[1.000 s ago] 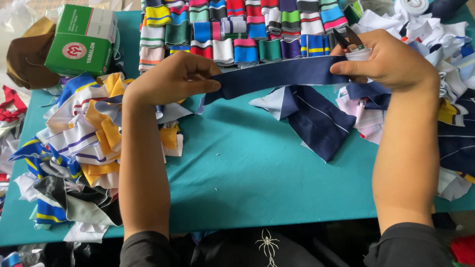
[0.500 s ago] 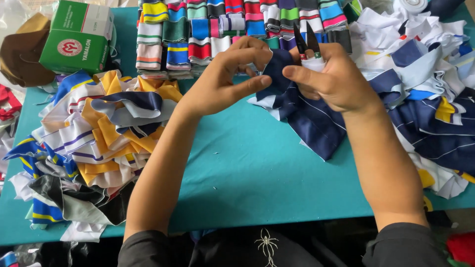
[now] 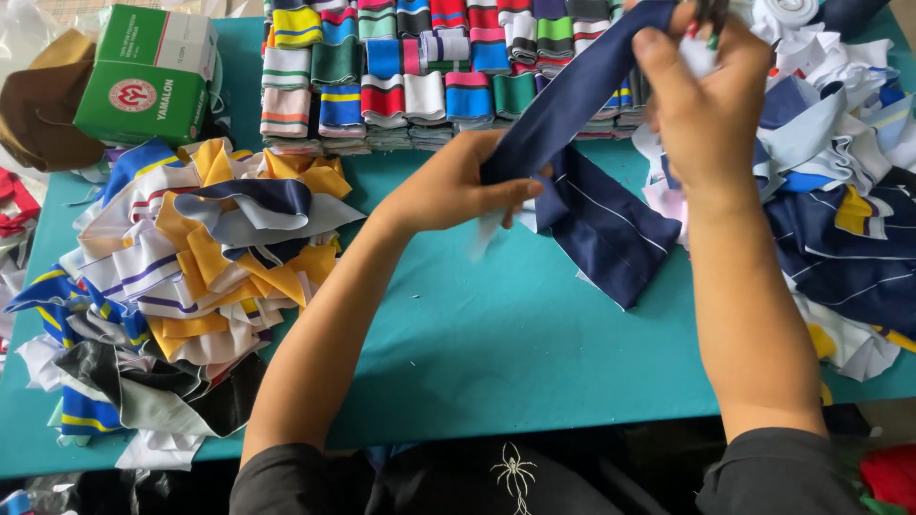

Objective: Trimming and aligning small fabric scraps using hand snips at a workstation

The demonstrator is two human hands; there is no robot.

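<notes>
Holding the navy strip (image 3: 572,95) taut, my left hand (image 3: 448,186) grasps its seven-o'clock end, my right hand (image 3: 706,105) clenched on its one-o'clock end.

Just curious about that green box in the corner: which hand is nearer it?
Left. The left hand grips the navy strip mid-table, well right of the green box; the right hand is farther right.

One head-worn camera looks steeply down, close over the teal table (image 3: 534,353)
</notes>
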